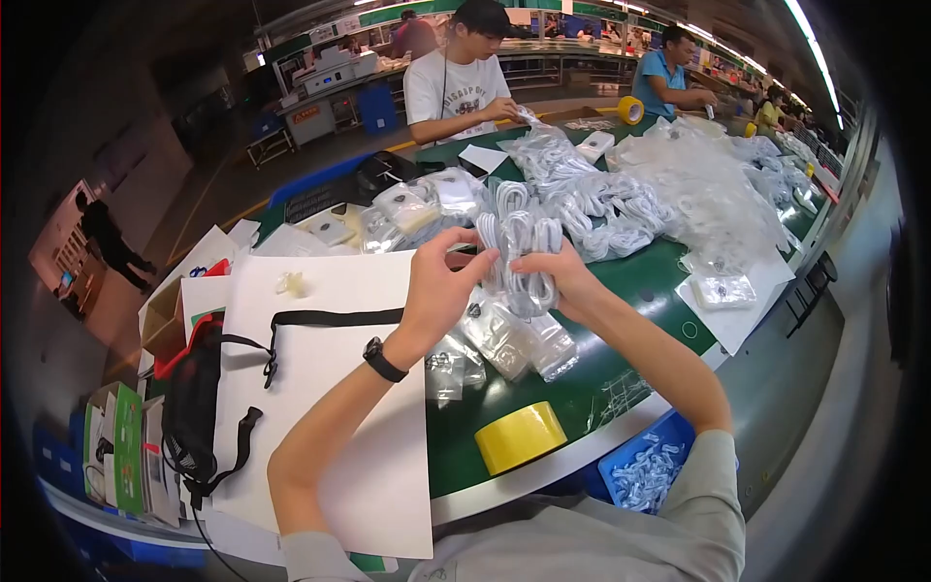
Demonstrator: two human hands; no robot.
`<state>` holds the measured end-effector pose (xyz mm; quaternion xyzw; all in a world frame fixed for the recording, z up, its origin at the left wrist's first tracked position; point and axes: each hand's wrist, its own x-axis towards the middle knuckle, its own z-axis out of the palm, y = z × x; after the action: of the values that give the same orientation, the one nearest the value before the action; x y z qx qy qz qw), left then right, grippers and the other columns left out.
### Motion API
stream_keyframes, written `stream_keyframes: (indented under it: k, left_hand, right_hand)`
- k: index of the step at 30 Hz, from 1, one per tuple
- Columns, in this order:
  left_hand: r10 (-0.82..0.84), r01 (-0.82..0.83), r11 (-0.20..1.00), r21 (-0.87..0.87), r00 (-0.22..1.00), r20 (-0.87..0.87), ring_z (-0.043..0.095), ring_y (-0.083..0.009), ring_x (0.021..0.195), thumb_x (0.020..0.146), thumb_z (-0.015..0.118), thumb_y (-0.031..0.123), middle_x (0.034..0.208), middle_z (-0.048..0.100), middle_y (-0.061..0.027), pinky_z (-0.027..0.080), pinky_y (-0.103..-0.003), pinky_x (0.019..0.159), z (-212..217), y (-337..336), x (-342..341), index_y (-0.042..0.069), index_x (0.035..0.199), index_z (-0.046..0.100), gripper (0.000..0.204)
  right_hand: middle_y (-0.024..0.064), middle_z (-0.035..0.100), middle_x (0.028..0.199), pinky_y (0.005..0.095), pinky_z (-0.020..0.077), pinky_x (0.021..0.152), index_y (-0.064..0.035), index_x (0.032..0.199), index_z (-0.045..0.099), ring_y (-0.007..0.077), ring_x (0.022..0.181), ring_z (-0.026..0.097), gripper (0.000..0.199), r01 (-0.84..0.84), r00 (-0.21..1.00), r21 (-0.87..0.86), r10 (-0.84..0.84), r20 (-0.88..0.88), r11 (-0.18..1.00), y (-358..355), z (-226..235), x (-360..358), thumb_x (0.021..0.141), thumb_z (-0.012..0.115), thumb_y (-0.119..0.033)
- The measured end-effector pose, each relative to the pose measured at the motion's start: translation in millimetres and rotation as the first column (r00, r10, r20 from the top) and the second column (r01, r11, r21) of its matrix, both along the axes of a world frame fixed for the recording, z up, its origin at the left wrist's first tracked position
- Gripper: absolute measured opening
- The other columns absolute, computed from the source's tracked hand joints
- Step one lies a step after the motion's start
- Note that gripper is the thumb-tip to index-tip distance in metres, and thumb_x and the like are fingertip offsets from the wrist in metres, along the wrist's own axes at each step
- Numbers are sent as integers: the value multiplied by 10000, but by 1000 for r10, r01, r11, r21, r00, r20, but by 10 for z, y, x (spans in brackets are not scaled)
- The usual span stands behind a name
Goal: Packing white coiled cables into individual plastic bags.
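Several coiled white cables are bunched together between my two hands, above the green table. My right hand grips the bunch from the right, its thumb pressed across the coils. On the left side, my left hand has its thumb and fingers curled at the edge of the same bunch. Just below lie clear plastic bags with white contents, flat on the table. Beyond the hands, a large heap of coiled white cables spreads over the table.
A yellow tape roll stands near the front edge. White board covers the left, with a black strapped bag beside it. A pile of clear bags lies right. Below sits a blue bin of small pieces. Two people work across the table.
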<state>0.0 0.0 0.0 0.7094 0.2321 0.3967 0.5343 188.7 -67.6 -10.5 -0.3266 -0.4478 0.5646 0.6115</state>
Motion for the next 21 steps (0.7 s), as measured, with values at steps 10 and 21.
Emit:
stream_keyframes:
  k: [10,21]
  left_hand:
    - [147,-50,896,440,971,-189,551,-225,1117,870,747,126,1158,570,-136,520,-316,822,119,-475,151,24,1245,664,397]
    - [-34,150,944,292,930,-366,477,-222,1324,932,651,196,1482,499,-74,437,-345,1030,481,-691,-226,80,1449,517,546]
  right_hand:
    - [100,708,1062,354,570,867,16,1172,639,193,965,699,314,115,983,-142,-134,-127,983,-334,8,84,870,647,-71]
    - [171,644,1149,432,531,944,26,1267,544,302,1059,650,466,964,243,19,-850,-467,265,-3414,-1025,1489,855,638,-172]
